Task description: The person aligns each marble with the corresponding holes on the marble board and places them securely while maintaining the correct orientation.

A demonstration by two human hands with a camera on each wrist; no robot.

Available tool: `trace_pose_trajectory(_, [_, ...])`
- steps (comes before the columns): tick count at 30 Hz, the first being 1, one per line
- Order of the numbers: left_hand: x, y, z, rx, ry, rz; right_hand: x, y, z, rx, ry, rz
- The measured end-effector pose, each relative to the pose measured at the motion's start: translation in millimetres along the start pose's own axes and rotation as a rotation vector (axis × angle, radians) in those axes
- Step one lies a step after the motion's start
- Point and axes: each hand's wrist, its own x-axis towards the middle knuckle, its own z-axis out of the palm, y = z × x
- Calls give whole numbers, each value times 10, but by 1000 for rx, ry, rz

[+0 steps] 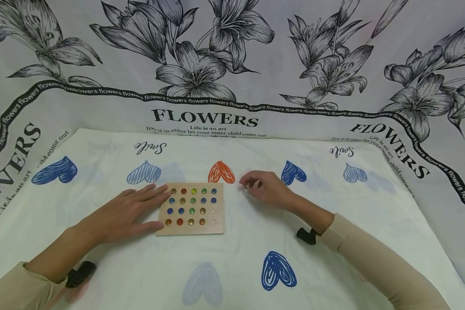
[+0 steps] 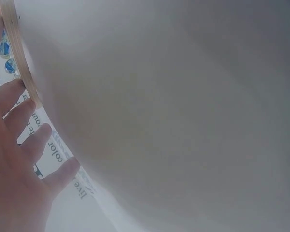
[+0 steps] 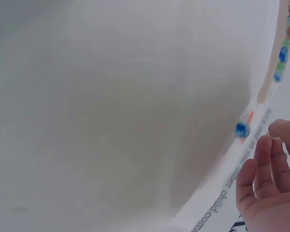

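Note:
A light wooden board (image 1: 187,231) with rows of coloured glass marbles (image 1: 193,211) in round hollows lies flat on the cloth. Two hollows (image 1: 213,221) at its right edge hold no marble. My left hand (image 1: 133,211) lies along the board's left side with spread fingers, their tips touching its edge. To the right of the board, my right hand (image 1: 269,189) is held above the cloth, thumb and fingertips pinched on a small glassy marble (image 1: 246,188), partly hidden. Below those fingertips, the right wrist view shows a blue marble (image 3: 241,129) apart from the hand.
White cloth printed with hearts covers the table; an orange heart (image 1: 221,172) lies just beyond the board. Behind hangs a flower-printed cloth (image 1: 314,122). Dark wrist cameras (image 1: 307,236) sit at both cuffs.

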Motion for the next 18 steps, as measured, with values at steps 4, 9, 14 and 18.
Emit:
trace_pose_trajectory(4, [-6,2,-3,-1,5,7,-4,-73,73,6,-11,-40])
trace_pose_trajectory(9, [-8,1,-8,1,12,17,-6,-156,163,15,-25,-78])
trace_pose_trajectory(14, [-8,-4,-14,-5,11,21,2,-222,262,32,-51,-126])
trace_pose_trajectory(18, [-3,-9,-14,-12,5,21,25,-278,336,47,-65,-145])
